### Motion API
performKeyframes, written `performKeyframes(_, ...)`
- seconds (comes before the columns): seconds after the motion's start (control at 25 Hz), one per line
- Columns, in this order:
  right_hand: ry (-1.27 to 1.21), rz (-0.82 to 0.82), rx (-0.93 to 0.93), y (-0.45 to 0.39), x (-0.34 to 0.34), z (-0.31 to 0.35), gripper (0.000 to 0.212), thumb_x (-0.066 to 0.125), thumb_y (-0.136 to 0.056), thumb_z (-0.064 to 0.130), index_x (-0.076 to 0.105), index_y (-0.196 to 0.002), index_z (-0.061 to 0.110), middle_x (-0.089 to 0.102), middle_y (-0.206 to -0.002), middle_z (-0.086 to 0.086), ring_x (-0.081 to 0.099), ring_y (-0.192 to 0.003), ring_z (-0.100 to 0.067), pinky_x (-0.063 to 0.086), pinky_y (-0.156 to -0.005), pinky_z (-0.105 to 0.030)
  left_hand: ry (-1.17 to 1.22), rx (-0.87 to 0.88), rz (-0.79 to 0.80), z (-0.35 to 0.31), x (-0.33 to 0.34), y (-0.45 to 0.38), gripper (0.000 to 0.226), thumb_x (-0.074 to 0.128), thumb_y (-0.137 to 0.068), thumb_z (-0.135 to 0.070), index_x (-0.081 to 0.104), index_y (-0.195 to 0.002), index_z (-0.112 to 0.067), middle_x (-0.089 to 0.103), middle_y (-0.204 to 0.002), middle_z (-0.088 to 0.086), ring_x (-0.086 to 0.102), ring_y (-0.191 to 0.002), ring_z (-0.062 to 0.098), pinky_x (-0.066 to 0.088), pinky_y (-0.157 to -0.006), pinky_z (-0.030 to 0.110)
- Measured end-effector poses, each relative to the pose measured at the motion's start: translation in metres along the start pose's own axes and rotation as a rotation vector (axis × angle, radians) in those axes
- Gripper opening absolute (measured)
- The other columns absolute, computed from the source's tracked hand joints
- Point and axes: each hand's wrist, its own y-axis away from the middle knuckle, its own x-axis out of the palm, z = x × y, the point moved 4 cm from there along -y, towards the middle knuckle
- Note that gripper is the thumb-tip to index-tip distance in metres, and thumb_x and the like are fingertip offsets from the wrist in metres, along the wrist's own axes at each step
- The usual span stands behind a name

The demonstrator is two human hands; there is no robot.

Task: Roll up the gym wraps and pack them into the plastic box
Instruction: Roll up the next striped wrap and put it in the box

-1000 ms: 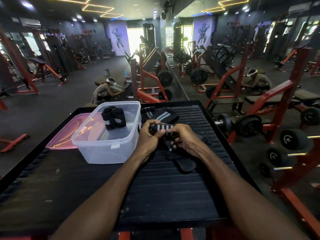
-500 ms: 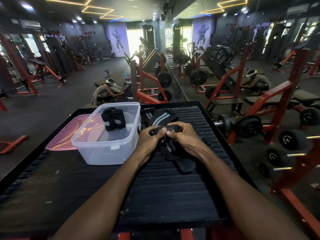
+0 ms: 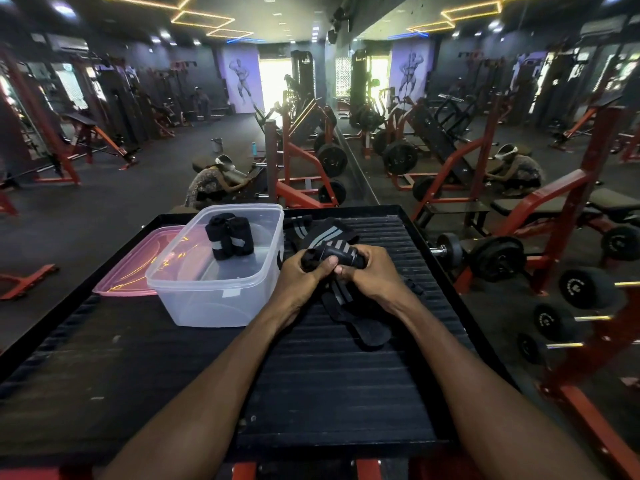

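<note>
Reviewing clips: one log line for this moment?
phase: rolling | both hands grip wrap | box: rolled wraps inside | lid off

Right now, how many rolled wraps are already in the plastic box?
2: both stand side by side at the far end of the plastic box, the left roll touching the right roll. None seems hidden; the box is see-through.
</note>
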Motion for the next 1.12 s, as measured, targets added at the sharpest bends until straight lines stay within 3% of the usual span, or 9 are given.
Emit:
performKeyframes(0.12,-0.001,0.054,-0.017,0.0,0.0,0.004,0.026,0.081,-0.078,0.011,0.076,-0.104,0.012,0.077,-0.096,-0.003,0.072,-0.09,-0.016,0.057,-0.086,-0.033,0.051,-0.011,-0.041,-0.001,-0.001,0.003,0.022,0.076,-0.085,-0.014,0.072,-0.106,-0.012,0.078,-0.097,0.002,0.072,-0.093,0.018,0.058,-0.079,0.026)
performKeyframes(0.24,0.133,-0.144,-0.049,-0.005,-0.024,0.011,0.037,0.079,-0.082,0.026,0.071,-0.117,0.016,0.074,-0.1,0.003,0.069,-0.093,-0.01,0.054,-0.087,-0.025,0.055,-0.03,-0.113,0.001,-0.004,0.003,0.026,0.078,-0.083,-0.012,0.069,-0.108,-0.018,0.077,-0.099,-0.001,0.073,-0.092,0.014,0.059,-0.078,0.028)
performKeyframes(0.32,0.359,-0.254,-0.046,-0.007,-0.043,0.008,0.039,0.073,-0.085,0.027,0.067,-0.122,0.015,0.071,-0.108,-0.001,0.066,-0.101,-0.017,0.053,-0.093,-0.034,0.023,-0.033,-0.133,0.002,-0.006,0.004,0.028,0.078,-0.083,-0.012,0.068,-0.108,-0.02,0.076,-0.1,-0.004,0.072,-0.092,0.011,0.058,-0.076,0.025)
performKeyframes(0.52,0.854,0.051,0.199,-0.004,-0.038,-0.017,0.058,0.066,-0.078,0.053,0.056,-0.127,0.023,0.057,-0.132,-0.01,0.051,-0.125,-0.037,0.042,-0.107,-0.05,-0.084,0.009,-0.158,0.001,-0.003,0.011,0.029,0.078,-0.084,-0.014,0.068,-0.11,-0.019,0.074,-0.1,-0.008,0.069,-0.089,-0.001,0.053,-0.078,0.014)
performKeyframes(0.64,0.941,0.177,0.261,-0.004,-0.038,-0.03,0.061,0.068,-0.073,0.052,0.054,-0.126,0.025,0.053,-0.134,-0.01,0.048,-0.127,-0.039,0.039,-0.108,-0.053,-0.118,0.02,-0.16,0.001,-0.002,0.013,0.028,0.079,-0.083,-0.016,0.068,-0.108,-0.023,0.074,-0.101,-0.011,0.07,-0.093,0.001,0.054,-0.085,0.021)
performKeyframes(0.76,0.742,0.05,0.235,-0.009,-0.051,-0.032,0.044,0.073,-0.072,0.038,0.055,-0.11,0.022,0.063,-0.116,-0.006,0.061,-0.106,-0.029,0.051,-0.095,-0.042,-0.149,0.042,-0.158,-0.002,0.0,0.017,0.031,0.078,-0.083,-0.018,0.067,-0.112,-0.022,0.073,-0.103,-0.014,0.068,-0.096,-0.001,0.053,-0.09,0.022)
performKeyframes(0.92,0.27,-0.243,0.19,-0.009,-0.063,-0.013,0.034,0.08,-0.079,0.032,0.065,-0.106,0.017,0.067,-0.102,-0.001,0.064,-0.092,-0.021,0.053,-0.083,-0.033,-0.132,0.087,-0.167,-0.015,0.004,0.023,0.032,0.076,-0.084,-0.014,0.063,-0.113,-0.021,0.071,-0.103,-0.012,0.068,-0.099,0.004,0.054,-0.088,0.021)
performKeyframes(1.0,-0.072,-0.237,0.141,-0.005,-0.06,0.0,0.024,0.075,-0.088,0.027,0.069,-0.106,0.013,0.07,-0.096,-0.009,0.069,-0.078,-0.027,0.056,-0.064,-0.033,-0.13,0.151,-0.172,-0.027,0.007,0.025,0.033,0.076,-0.084,-0.014,0.061,-0.112,-0.021,0.072,-0.105,-0.009,0.068,-0.099,0.003,0.055,-0.091,0.029)
performKeyframes(1.12,-0.409,-0.128,0.13,0.001,-0.044,0.028,0.016,0.059,-0.099,0.02,0.064,-0.103,0.006,0.066,-0.076,-0.019,0.06,-0.05,-0.03,0.041,-0.036,-0.024,-0.137,0.252,-0.19,-0.058,0.0,0.025,0.038,0.076,-0.084,-0.018,0.056,-0.116,-0.024,0.071,-0.109,-0.005,0.067,-0.102,0.007,0.055,-0.094,0.032)
